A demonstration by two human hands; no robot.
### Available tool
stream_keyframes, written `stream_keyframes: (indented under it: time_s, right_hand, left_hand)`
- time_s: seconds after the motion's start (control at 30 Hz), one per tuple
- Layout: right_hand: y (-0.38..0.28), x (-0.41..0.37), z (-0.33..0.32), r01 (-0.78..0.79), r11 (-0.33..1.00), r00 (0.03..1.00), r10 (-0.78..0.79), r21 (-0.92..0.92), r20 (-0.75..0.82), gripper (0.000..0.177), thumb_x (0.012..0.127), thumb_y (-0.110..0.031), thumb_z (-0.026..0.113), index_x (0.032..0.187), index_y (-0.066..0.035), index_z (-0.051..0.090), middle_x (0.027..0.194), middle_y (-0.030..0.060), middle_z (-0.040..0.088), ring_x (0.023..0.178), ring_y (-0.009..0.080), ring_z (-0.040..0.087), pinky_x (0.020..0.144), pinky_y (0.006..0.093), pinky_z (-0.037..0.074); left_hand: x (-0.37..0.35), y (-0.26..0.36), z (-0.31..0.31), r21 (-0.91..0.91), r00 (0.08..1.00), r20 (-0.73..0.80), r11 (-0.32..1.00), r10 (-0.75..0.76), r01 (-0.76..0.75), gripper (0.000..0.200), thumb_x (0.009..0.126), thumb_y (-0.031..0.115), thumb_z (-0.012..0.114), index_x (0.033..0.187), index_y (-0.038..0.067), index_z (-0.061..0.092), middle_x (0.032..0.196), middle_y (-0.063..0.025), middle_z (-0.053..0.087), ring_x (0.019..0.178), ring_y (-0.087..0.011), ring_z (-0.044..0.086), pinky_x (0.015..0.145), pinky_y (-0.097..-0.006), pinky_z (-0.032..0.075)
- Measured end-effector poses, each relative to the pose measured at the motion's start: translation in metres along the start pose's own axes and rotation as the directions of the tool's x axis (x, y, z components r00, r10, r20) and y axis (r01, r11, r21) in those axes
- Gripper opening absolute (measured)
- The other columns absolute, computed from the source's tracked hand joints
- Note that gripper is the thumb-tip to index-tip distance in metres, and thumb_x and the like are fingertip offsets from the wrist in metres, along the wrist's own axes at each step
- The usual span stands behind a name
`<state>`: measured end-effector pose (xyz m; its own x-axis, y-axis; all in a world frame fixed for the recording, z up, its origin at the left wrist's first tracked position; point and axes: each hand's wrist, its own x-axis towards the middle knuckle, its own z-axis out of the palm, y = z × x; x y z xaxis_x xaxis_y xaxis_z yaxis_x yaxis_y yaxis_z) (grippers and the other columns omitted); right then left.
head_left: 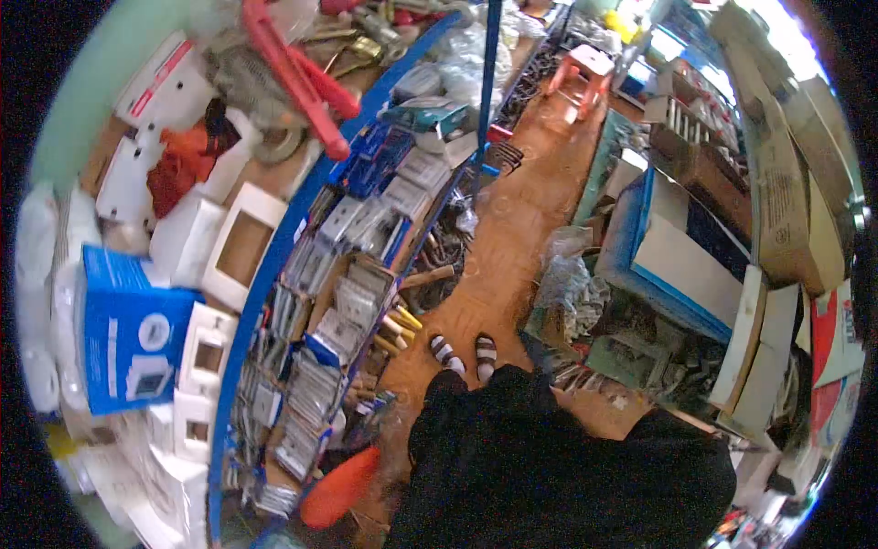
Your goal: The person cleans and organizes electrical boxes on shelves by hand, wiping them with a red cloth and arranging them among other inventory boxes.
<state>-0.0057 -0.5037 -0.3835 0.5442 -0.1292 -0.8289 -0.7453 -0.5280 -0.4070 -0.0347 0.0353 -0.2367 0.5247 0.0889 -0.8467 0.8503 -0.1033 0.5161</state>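
Neither of my hands shows in the head view. My dark clothing [558, 457] fills the lower middle, and my feet in striped sandals [443, 349] stand on the orange-brown floor [521, 220]. Just left of the clothing, low down, is a smooth orange-red object [338, 489] whose kind is unclear. Beside it a long rack holds rows of small packaged goods [311, 412] in open cartons. Several yellow-tipped sticks [402, 320] poke out from the rack near my feet.
A blue shelf edge [265, 302] runs along the left, with a blue box [137, 339] and white frames [245, 247] on it. A red and white stool [583, 75] stands up the aisle. Cardboard boxes [695, 265] and a blue-edged panel [640, 247] crowd the right.
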Motion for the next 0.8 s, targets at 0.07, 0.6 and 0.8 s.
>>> stream_keyframes:
  time_s: [0.07, 0.6, 0.8]
  right_hand:
    - [0.004, -0.002, 0.008, -0.035, 0.999, 0.999, 0.035, 0.011, 0.003, 0.069, 0.090, -0.045, 0.061, 0.143, -0.003, 0.048, 0.135, 0.0241, 0.058, 0.126, 0.0405, 0.054, 0.102, 0.0500, 0.046]
    - [-0.160, 0.054, -0.008, 0.029, 0.999, 0.999, -0.029, 0.019, -0.025, 0.073, 0.090, -0.050, 0.061, 0.144, -0.003, 0.047, 0.135, 0.0236, 0.058, 0.127, 0.0406, 0.054, 0.103, 0.0503, 0.045]
    - [-0.199, 0.099, -0.034, 0.081, 0.997, 0.997, -0.081, 0.006, 0.011, 0.069, 0.089, -0.050, 0.061, 0.140, -0.004, 0.050, 0.132, 0.0231, 0.059, 0.124, 0.0400, 0.055, 0.101, 0.0499, 0.046]
  left_hand:
    - [0.019, 0.003, -0.007, -0.008, 1.000, -0.002, 1.000, -0.019, 0.019, 0.040, 0.101, 0.026, 0.059, 0.136, 0.010, 0.052, 0.120, -0.0100, 0.063, 0.109, -0.0216, 0.062, 0.094, -0.0347, 0.049]
    - [0.175, 0.190, 0.029, 0.031, 0.973, 0.208, 0.994, 0.099, -0.108, 0.041, 0.096, 0.037, 0.060, 0.131, 0.015, 0.056, 0.110, -0.0043, 0.061, 0.099, -0.0151, 0.058, 0.073, -0.0317, 0.048]
    - [0.217, 0.239, 0.072, 0.178, 0.965, 0.263, 0.983, 0.006, -0.054, 0.040, 0.097, 0.037, 0.060, 0.130, 0.015, 0.057, 0.109, -0.0042, 0.061, 0.097, -0.0151, 0.058, 0.072, -0.0318, 0.048]
